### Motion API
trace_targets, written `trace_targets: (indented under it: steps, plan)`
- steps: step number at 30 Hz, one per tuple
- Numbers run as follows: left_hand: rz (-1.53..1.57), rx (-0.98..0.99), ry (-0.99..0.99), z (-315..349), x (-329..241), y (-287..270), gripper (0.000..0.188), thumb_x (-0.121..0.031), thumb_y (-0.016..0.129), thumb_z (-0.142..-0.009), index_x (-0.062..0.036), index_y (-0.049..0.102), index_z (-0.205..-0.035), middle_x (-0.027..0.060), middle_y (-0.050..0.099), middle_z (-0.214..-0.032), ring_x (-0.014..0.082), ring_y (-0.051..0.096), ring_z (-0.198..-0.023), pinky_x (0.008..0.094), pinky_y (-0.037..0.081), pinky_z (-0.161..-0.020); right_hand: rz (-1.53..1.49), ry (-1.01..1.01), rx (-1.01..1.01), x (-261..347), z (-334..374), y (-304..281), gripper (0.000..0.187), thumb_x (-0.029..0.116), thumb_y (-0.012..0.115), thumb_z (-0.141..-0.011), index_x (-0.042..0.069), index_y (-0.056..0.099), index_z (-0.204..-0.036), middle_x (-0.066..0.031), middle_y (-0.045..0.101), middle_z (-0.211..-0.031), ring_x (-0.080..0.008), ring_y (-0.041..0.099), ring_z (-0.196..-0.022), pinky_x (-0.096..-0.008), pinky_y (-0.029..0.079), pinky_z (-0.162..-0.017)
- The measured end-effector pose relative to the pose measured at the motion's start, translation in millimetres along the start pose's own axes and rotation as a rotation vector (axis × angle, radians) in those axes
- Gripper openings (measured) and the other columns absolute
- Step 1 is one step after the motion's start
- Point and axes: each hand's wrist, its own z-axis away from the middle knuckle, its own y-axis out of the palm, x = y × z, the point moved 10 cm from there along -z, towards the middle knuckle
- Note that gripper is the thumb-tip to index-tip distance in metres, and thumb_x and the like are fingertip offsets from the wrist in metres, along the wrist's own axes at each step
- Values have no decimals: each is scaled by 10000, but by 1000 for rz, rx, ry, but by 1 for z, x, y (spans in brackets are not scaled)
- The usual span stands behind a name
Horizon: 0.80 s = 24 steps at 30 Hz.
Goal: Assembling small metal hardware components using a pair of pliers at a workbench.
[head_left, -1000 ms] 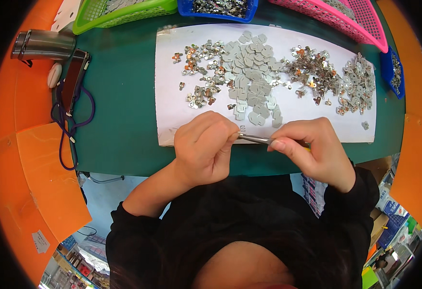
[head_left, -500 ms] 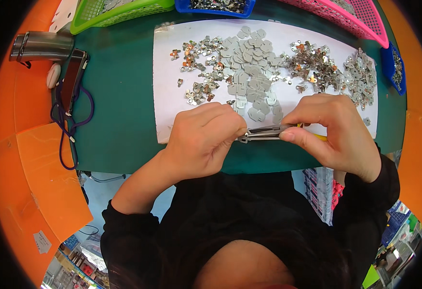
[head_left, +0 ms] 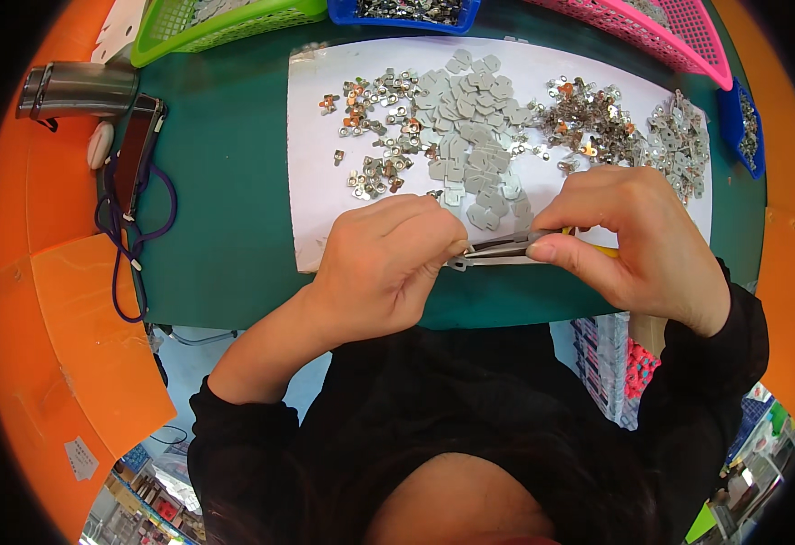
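Observation:
My left hand [head_left: 386, 263] is closed in a pinch on a small metal piece [head_left: 458, 263], which peeks out below the fingertips. Thumb and fingers of my right hand [head_left: 629, 245] wrap around long-nose pliers [head_left: 503, 248] with yellow handles. The tips of the pliers reach the metal piece at my left fingertips; the exact contact is hidden. Just beyond my hands, flat grey metal plates [head_left: 474, 100] lie heaped on a white sheet [head_left: 320, 195]. Small shiny fittings [head_left: 384, 168] are scattered left of them, and a pile of brownish metal clips [head_left: 592, 118] lies to the right.
Along the far edge stand a green basket [head_left: 234, 34], a blue tray [head_left: 406, 24] and a pink basket [head_left: 688, 54]. Another blue tray [head_left: 733, 132] is at the right. A steel cup [head_left: 84, 89] and a phone [head_left: 136, 150] with a purple cord [head_left: 172, 204] lie left.
My right wrist and forearm have swung slightly outward to the right. The pliers have turned a little, and their jaws look closer together. My left hand has barely moved.

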Motion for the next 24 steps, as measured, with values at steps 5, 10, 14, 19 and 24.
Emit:
trace_targets:
  steps: [5, 10, 14, 19, 24]
  plan:
    - [-6, 1, 3, -1, -3, 0, 99, 32, 645, -798, -41, 584, -825, 97, 560, -703, 273, 568, -614, 344, 441, -522, -20, -9, 5, 0, -1, -1, 157, 154, 756, -801, 9, 701, -828, -120, 647, -721, -310, 605, -666, -358, 467, -604]
    - [-20, -9, -37, 0, -3, 3, 92, 32, 639, -802, -36, 585, -830, 105, 557, -695, 281, 566, -597, 352, 436, -516, 28, -4, 42, 0, -1, 2, 158, 157, 761, -795, 14, 699, -818, -120, 641, -709, -312, 605, -651, -360, 466, -588]
    - [-10, -11, -105, 2, 2, 5, 82, 35, 631, -818, -28, 583, -838, 117, 548, -687, 298, 561, -588, 358, 433, -516, 74, -7, 32, -1, 2, 9, 154, 160, 761, -795, 20, 701, -818, -119, 636, -699, -314, 606, -635, -364, 462, -567]
    - [-9, -22, -133, 1, 9, 6, 77, 42, 622, -833, -18, 578, -850, 128, 531, -677, 317, 553, -587, 368, 427, -518, 105, -30, -189, -3, 6, 3, 263, 281, 729, -845, 44, 680, -743, -111, 588, -609, -314, 584, -560, -395, 428, -515]
    - [12, -34, -164, 4, 10, 7, 74, 43, 622, -837, -12, 576, -856, 126, 528, -673, 309, 550, -579, 364, 424, -515, -113, 119, -22, -21, 5, 13, 202, 209, 702, -871, 17, 702, -808, -117, 629, -649, -261, 599, -567, -338, 439, -531]
